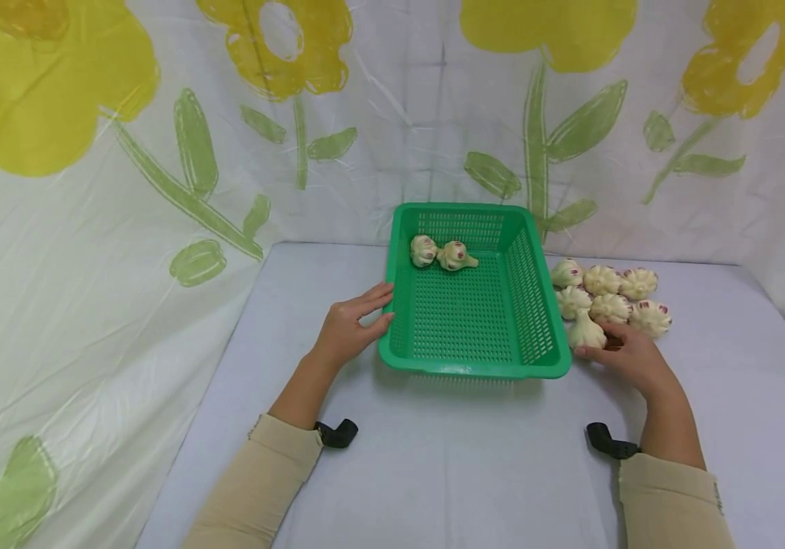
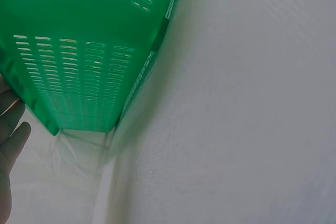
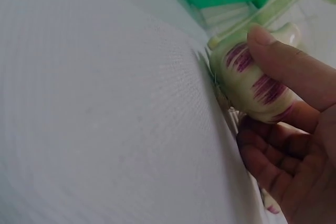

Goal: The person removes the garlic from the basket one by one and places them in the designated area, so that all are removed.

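A green plastic basket (image 1: 461, 371) stands on the table, with two garlic bulbs (image 1: 453, 256) in its far left corner. My left hand (image 1: 354, 324) rests its fairly straight fingertips against the basket's left rim; the left wrist view shows those fingers (image 2: 14, 129) at the edge. To the basket's right, my right hand (image 1: 632, 358) holds a garlic bulb (image 1: 585, 334) between thumb and fingers. Purple streaks mark this bulb (image 3: 257, 77) in the right wrist view, where it sits low at the table surface. Part of it is hidden by the fingers.
Several more garlic bulbs (image 1: 610, 309) lie grouped on the table right of the basket, just beyond my right hand. A white cloth covers the table (image 1: 502, 473). Behind it hangs a sheet (image 1: 379, 137) printed with yellow flowers.
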Demonstrator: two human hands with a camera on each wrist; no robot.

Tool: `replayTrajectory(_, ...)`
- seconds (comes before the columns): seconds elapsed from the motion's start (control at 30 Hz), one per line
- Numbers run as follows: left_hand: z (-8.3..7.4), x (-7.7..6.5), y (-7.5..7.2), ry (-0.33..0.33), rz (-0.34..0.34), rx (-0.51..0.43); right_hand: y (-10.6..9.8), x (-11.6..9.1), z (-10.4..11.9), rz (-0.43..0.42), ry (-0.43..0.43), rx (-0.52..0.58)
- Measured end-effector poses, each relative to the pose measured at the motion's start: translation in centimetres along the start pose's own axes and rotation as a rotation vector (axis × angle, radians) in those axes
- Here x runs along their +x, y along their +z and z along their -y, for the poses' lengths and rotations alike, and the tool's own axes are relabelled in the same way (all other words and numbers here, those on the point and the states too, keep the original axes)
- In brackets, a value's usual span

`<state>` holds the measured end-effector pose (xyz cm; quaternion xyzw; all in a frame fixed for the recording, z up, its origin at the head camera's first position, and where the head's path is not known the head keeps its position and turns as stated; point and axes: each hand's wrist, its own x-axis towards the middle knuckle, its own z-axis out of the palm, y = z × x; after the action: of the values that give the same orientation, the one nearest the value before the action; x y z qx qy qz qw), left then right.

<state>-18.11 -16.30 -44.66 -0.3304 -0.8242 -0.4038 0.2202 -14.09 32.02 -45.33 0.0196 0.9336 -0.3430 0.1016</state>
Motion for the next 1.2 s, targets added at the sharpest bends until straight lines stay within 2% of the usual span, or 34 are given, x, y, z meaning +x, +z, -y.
replayTrajectory(0.57,-0.05,-0.17,0.04,-0.004,-0.006,-0.005,0.12,0.02,0.42,0.014,0.027,-0.018)
replayTrajectory(0.77,-0.19,-0.12,0.01,-0.021,0.003,-0.016,0.08,-0.11,0.4,0.015,0.039,-0.009)
replayTrajectory(1.0,-0.19,-0.03,0.03,-0.002,-0.009,-0.016,-0.04,-0.23,0.44,0.0,0.044,0.022)
replayTrajectory(1.2,-0.15,-0.03,0.01,-0.011,-0.008,-0.009,-0.03,-0.13,0.54,-0.008,0.039,0.029)
